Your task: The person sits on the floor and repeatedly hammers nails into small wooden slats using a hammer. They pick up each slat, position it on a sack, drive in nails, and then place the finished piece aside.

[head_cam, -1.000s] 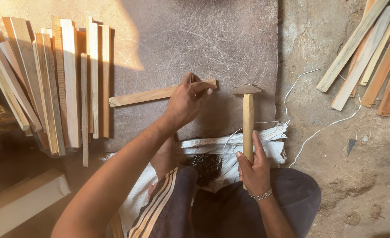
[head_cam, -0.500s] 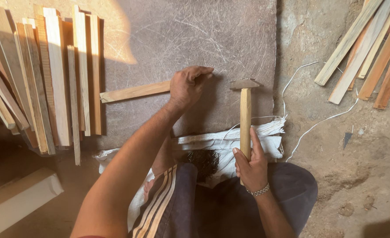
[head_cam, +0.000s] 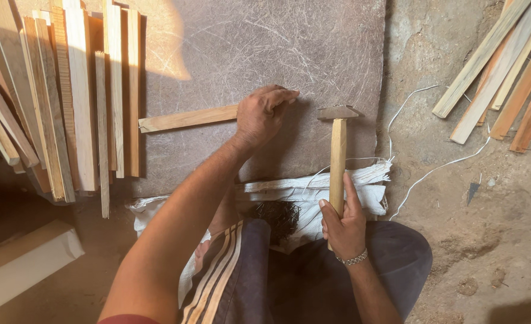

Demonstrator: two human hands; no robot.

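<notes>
Nearest the body, a dark heap of small nails (head_cam: 276, 217) is seen on a white woven sack (head_cam: 313, 193) spread over the lap, just left of the right hand (head_cam: 343, 225). That hand's fingers are wrapped shut around the lower end of a wooden hammer handle, so that the hammer (head_cam: 338, 157) is held upright with its metal head at the top, just right of the left hand's fingertips and apart from them. Further out, the left hand (head_cam: 261, 115) is laid on the near end of a wooden strip (head_cam: 184, 119); its fingers are curled and pressed together on the wood, and whether a nail is pinched beneath them cannot be told. The strip lies flat on a grey fibrous mat (head_cam: 247, 48). The step is judged to be steadying the strip for a blow; a careful, aimed strike clear of the fingertips would be called for. Beyond, wooden slats (head_cam: 67, 102) are stacked left of the left hand, more slats (head_cam: 499, 72) right of the hammer.
</notes>
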